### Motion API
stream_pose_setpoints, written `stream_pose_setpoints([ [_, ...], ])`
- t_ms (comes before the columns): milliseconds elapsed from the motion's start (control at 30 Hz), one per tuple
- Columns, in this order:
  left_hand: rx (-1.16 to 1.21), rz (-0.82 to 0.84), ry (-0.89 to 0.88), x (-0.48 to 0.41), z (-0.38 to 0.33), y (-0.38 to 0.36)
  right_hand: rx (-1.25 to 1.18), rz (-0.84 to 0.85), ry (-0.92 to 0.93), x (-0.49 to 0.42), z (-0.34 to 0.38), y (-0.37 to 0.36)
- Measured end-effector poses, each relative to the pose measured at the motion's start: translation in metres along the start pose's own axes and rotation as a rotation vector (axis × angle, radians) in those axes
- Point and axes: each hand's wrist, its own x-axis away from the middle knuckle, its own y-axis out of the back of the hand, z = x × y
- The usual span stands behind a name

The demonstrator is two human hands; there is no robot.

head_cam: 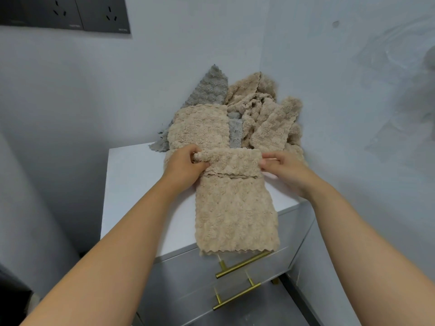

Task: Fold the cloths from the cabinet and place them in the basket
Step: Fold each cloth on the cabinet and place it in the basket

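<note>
- Clamped round the rolled far-left corner of the beige cloth (235, 208) with the left hand (186, 165), thumb and fingers curled on the fabric.
- Pinching the far-right corner of the same fold with the right hand (286, 169), fingertips closed on the edge.
- Doubled back toward the near side at its far end, scalloped hem lying across the cloth.
- Spread along the right part of the white cabinet top (134, 184), near hem hanging just over the front edge above the upper gold handle (244, 264).
- Heaped in the back right corner of the top, against both walls: a pile of unfolded beige cloths (266, 118), touching the held one's far end.
- Tucked into that pile, a grey cloth (210, 90), one corner sticking up against the wall.
- Below the front edge, two grey drawer fronts (188, 274), contents hidden; lower gold handle (237, 295) under the first.
- High on the left wall, two dark power sockets (66, 12).
</note>
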Motion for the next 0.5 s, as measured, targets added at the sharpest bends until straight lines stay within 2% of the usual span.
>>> stream_pose_setpoints([
  [133,0.007,-0.003,-0.024,0.001,0.002,-0.006,-0.07,0.063,-0.008,-0.001,-0.002,-0.007],
  [200,0.097,0.072,-0.014,0.004,0.001,-0.007,-0.15,0.049,-0.015,0.0,-0.002,-0.009],
  [267,0.072,0.14,-0.021,0.006,0.0,-0.005,-0.189,0.009,-0.023,-0.001,-0.002,-0.013],
  [333,0.014,0.128,-0.044,0.007,-0.001,-0.004,-0.203,-0.03,-0.022,-0.002,-0.002,-0.016],
  [500,0.071,0.04,-0.06,0.006,0.002,-0.01,-0.2,-0.115,0.03,-0.001,-0.001,-0.022],
])
